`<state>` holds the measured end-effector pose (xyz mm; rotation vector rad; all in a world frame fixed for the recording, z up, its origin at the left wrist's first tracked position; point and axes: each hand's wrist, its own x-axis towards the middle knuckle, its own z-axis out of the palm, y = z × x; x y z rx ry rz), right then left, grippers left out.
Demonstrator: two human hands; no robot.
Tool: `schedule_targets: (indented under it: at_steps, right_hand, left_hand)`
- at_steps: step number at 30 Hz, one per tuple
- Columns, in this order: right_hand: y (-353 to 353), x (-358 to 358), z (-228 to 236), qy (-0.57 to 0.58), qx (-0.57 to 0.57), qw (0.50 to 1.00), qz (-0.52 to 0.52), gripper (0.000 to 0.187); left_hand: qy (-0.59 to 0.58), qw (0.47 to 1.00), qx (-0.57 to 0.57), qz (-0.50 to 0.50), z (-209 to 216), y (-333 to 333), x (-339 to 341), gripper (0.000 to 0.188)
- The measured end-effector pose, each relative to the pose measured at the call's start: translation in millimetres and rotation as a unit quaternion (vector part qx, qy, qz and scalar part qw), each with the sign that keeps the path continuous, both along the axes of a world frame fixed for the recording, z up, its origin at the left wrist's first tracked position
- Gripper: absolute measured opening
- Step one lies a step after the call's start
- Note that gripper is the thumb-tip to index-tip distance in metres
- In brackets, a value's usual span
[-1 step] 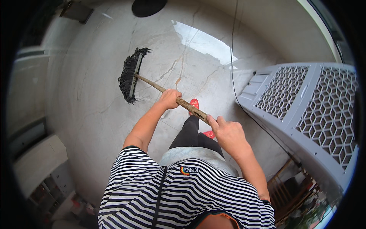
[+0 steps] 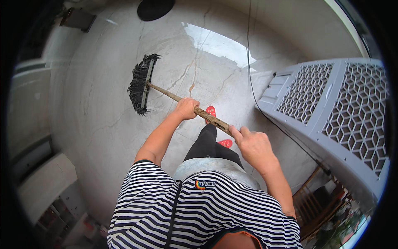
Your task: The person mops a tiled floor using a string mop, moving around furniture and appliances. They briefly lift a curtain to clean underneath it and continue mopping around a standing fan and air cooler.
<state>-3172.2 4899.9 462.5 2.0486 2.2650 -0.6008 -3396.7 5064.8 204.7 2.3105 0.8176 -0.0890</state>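
Note:
A mop (image 2: 165, 91) with a worn wooden handle slants from the middle of the view toward the far left. Its wide black fringed head (image 2: 139, 85) lies on the pale floor, fixed along a flat bar. Partway down the handle, my left hand (image 2: 186, 108) is closed around the wood. My right hand (image 2: 254, 145) grips the handle's upper end, closer to my body, with the thumb along it. Both arms reach forward from a striped shirt.
A grey plastic unit (image 2: 314, 95) with honeycomb grilles stands at the right. A black cable (image 2: 251, 62) runs down beside it. Far off are a dark round mat (image 2: 156, 8) and a pot-like container (image 2: 77, 19). My red shoes (image 2: 210, 112) are on the marbled floor (image 2: 103, 99).
The view has shifted slightly, and the red shoe on the right shows more. My right hand sits a little further right and lower. Both hands still hold the mop.

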Motion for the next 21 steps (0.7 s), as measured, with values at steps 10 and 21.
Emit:
schedule_targets:
  at_steps: [10,21]
  right_hand:
    - [-153.8,-21.5,137.3,-0.014,-0.116,0.942,-0.314,0.053]
    - [-185.8,-158.4,149.8,0.004,-0.125,0.806,-0.579,0.044]
  left_hand:
    - [-0.043,0.929,-0.115,-0.35,71.7,-144.3,125.7,0.015]
    - [-0.022,0.781,-0.158,-0.604,79.6,-195.5,125.3,0.012]
